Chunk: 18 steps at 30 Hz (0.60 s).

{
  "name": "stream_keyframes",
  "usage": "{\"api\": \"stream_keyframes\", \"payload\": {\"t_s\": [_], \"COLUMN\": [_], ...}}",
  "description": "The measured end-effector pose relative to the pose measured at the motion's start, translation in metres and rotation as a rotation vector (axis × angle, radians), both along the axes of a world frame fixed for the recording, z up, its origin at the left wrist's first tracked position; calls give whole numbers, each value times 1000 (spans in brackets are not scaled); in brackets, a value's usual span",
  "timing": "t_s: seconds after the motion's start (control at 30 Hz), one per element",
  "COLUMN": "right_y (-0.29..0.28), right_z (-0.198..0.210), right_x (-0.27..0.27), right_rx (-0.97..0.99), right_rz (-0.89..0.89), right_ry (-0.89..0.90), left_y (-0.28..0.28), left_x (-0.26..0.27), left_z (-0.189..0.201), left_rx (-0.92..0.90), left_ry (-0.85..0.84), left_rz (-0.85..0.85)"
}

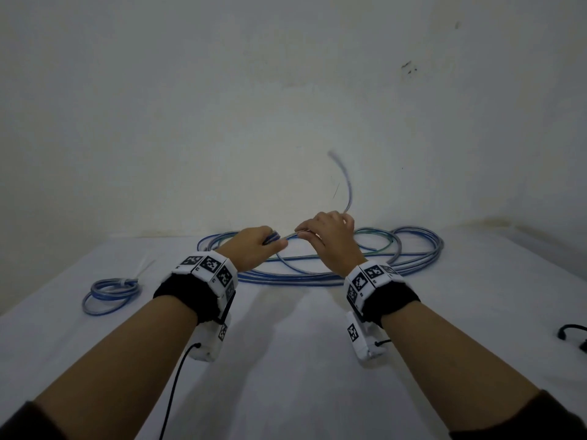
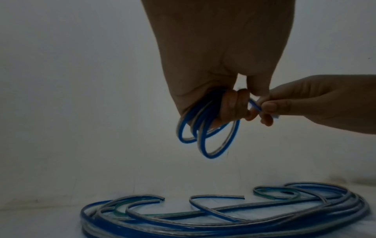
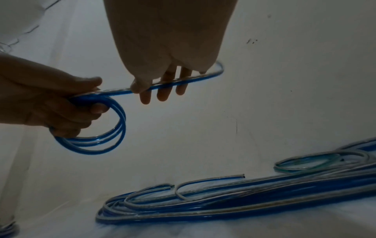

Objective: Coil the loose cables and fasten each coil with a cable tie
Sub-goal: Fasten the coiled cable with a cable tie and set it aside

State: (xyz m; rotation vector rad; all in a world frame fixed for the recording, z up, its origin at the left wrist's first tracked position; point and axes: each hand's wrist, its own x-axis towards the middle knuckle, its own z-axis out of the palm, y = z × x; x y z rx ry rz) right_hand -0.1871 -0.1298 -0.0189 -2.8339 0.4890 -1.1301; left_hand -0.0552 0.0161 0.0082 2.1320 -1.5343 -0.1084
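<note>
Tied coil (image 1: 111, 289) in head view only, left hand (image 2: 213, 67) gripping loops (image 2: 205, 138)

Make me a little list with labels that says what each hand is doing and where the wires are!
left hand: grips a small coil of blue cable, held above the table
right hand: fingers curled round the free length of that cable, beside the left hand
loose cables: blue and greenish, heaped on the white table by the wall
tied coil: lies on the table at the left, fastened with a white cable tie
</note>
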Motion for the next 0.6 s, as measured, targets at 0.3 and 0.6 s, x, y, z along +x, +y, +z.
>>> {"api": "stream_keyframes", "payload": {"t_s": [0.3, 0.6], "right_y": [1, -23], "right_z": [-1, -10], "right_x": [3, 1], "right_rx": [217, 308], "right_rz": [159, 173], "right_ry": [11, -110], "left_y": [8, 13], "left_x": [-12, -8], "left_z": [11, 23], "left_rx": [-48, -380], "left_ry": [575, 1111], "left_rz": [-161, -228]}}
